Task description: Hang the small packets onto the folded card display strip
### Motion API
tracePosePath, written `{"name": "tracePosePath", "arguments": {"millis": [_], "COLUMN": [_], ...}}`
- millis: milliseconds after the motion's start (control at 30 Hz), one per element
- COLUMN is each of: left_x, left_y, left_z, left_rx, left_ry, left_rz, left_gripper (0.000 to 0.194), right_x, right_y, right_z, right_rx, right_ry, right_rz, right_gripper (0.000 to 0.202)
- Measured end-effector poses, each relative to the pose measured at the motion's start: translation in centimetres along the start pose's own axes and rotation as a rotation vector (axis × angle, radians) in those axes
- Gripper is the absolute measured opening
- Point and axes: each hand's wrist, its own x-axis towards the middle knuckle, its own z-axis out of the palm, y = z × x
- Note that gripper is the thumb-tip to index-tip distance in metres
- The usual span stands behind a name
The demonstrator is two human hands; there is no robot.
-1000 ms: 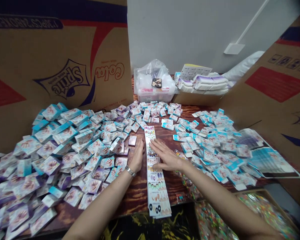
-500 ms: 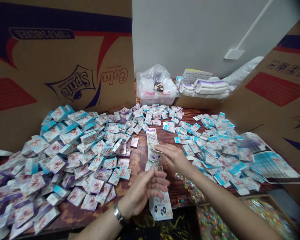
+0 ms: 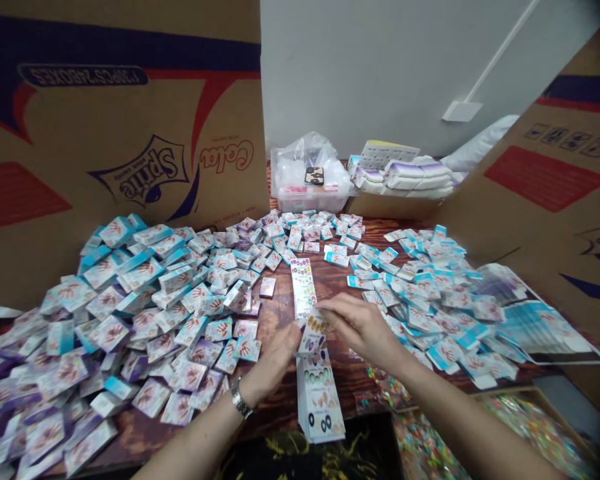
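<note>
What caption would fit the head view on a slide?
Right hand holding a printed strip, left hand at its edge, beside heaped small boxes.

Upside-down "Sprite", "Cola" on carton [image 3: 120, 123]

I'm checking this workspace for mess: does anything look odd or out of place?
Yes. The big carton at left looks upside down, since its lettering is inverted. The near end of the paper strips seems to overhang the table.
</note>
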Motion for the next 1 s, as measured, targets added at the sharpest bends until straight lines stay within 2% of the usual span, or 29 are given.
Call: {"name": "tracePosePath", "arguments": {"millis": [100,167,233,300,367,467,533,600,700,800,867,933,1000], "left_x": [-0.5,-0.5,-0.3,-0.1,0.1,0.1,0.2,0.4,0.5,0.3,0.1,0.2,0.6], "left_y": [0.4,0.4,0.1,-0.1,-0.2,-0.2,-0.3,-0.4,-0.5,-0.5,-0.7,-1.2,-1.8], "left_z": [0.1,0.3,0.5,0.7,0.6,0.2,0.1,0.2,0.6,0.8,0.7,0.6,0.4], "left_rx": [0.090,-0.010,-0.203,-0.386,-0.524,-0.633,-0.616,-0.541,-0.404,-0.301,-0.182,-0.029,0.098], "left_ry": [-0.119,-0.093,-0.032,0.031,0.043,-0.049,-0.078,-0.024,0.073,0.067,0.042,0.063,0.136], "left_rz": [0.001,-0.053,-0.135,-0.190,-0.202,-0.200,-0.212,-0.186,-0.106,-0.072,-0.047,0.010,0.082], "left_gripper": [0.033,0.028,0.026,0.026,0.026,0.027,0.019,0.014,0.019,0.027,0.030,0.032,0.032], "right_x": [1.3,1.3,0.6,-0.6,-1.7,-2.8,-3.0,-2.8,-2.3,-1.9,-1.8,-2.0,-2.1], "right_y": [1.1,1.0,0.5,-0.1,-0.4,-0.1,0.2,0.3,0.2,0.3,0.5,0.7,1.0], "right_z": [0.5,1.0,1.6,2.3,3.0,3.8,3.9,3.8,3.4,3.0,2.9,3.0,3.1], "right_rx": [-0.027,-0.060,-0.127,-0.233,-0.341,-0.446,-0.447,-0.383,-0.159,0.036,0.066,0.063,0.031], "right_ry": [0.084,0.171,0.216,0.159,0.063,0.031,0.040,0.024,-0.022,0.005,0.037,0.023,-0.004], "right_rz": [0.040,0.032,-0.063,-0.225,-0.354,-0.417,-0.445,-0.408,-0.190,0.067,0.172,0.197,0.170], "right_gripper": [0.019,0.017,0.020,0.025,0.031,0.036,0.035,0.032,0.027,0.025,0.028,0.024,0.017]}}
